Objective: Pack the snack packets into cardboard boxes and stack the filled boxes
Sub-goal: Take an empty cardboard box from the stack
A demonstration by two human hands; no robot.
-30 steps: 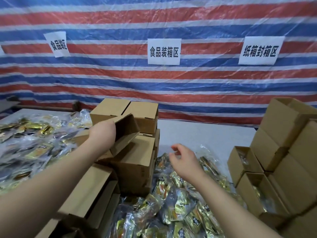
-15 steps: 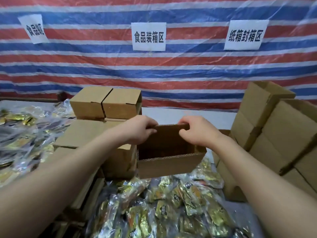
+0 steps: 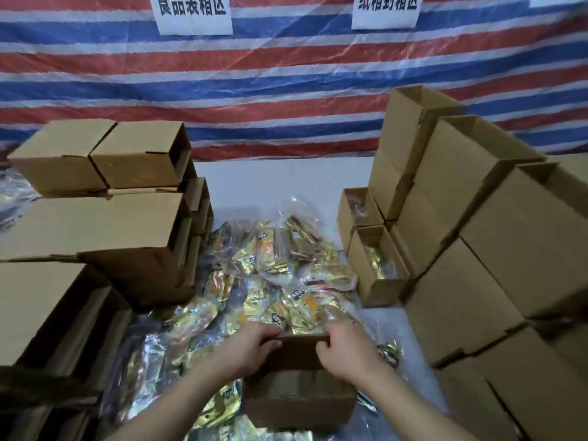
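Note:
A small brown cardboard box [image 3: 299,399] sits low in the middle, resting on a heap of shiny gold snack packets [image 3: 280,275] in clear bags. My left hand [image 3: 251,348] grips the box's far rim on the left. My right hand [image 3: 346,351] grips the same rim on the right. Both forearms reach in from the bottom edge. The box's inside is dark and partly hidden by my hands.
Stacks of cardboard boxes [image 3: 105,224] stand on the left, taller stacks [image 3: 477,237] on the right. Two open boxes with packets [image 3: 375,265] lie beside the right stack. A striped tarpaulin [image 3: 286,90] with paper signs hangs behind the white table [image 3: 273,183].
The box has come down from chest height at the left stack onto the packet heap near me, both hands still on its rim. The view has tilted downward.

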